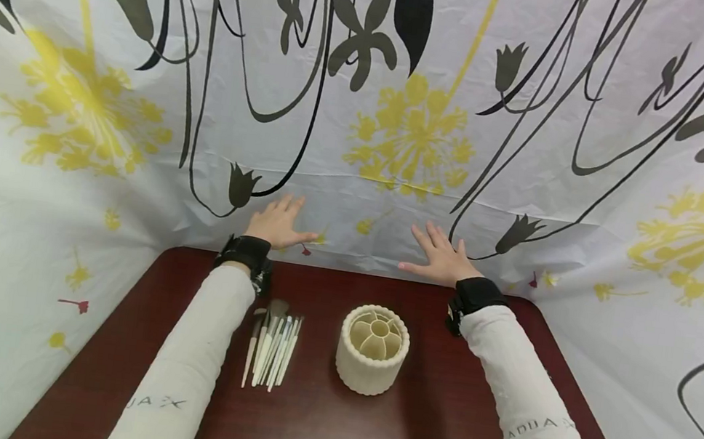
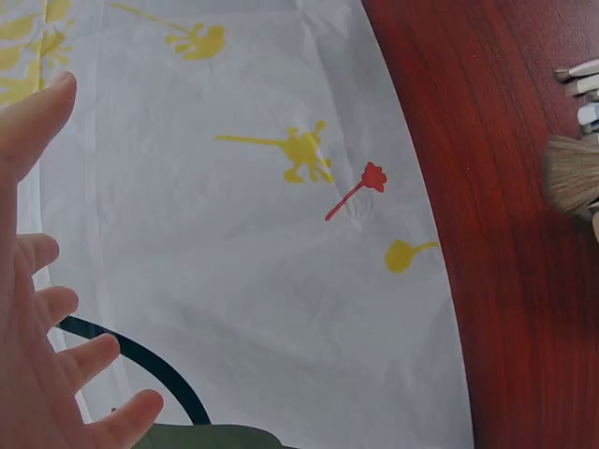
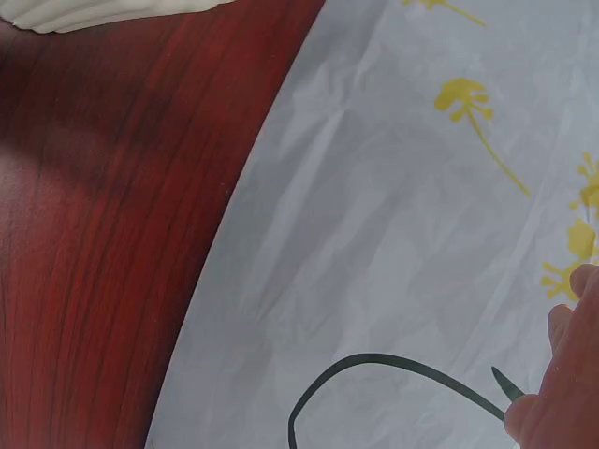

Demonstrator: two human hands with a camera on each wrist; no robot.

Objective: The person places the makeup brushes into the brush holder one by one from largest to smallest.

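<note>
Both hands reach out past the far edge of the table in the head view. My left hand (image 1: 279, 224) has its fingers spread and holds nothing; the left wrist view shows its thumb and fingers extended. My right hand (image 1: 441, 255) is likewise spread with nothing in it, and only part of it shows in the right wrist view. A bundle of makeup brushes (image 1: 272, 349) with pale handles lies beside the left forearm, bristles pointing away. Between the forearms stands a cream round brush holder (image 1: 371, 354) with a scalloped rim and petal-shaped compartments.
The dark red wooden table (image 1: 312, 434) has rounded far corners. A white curtain (image 1: 348, 146) printed with grey and yellow flowers hangs behind it and along both sides, close to the table's edges.
</note>
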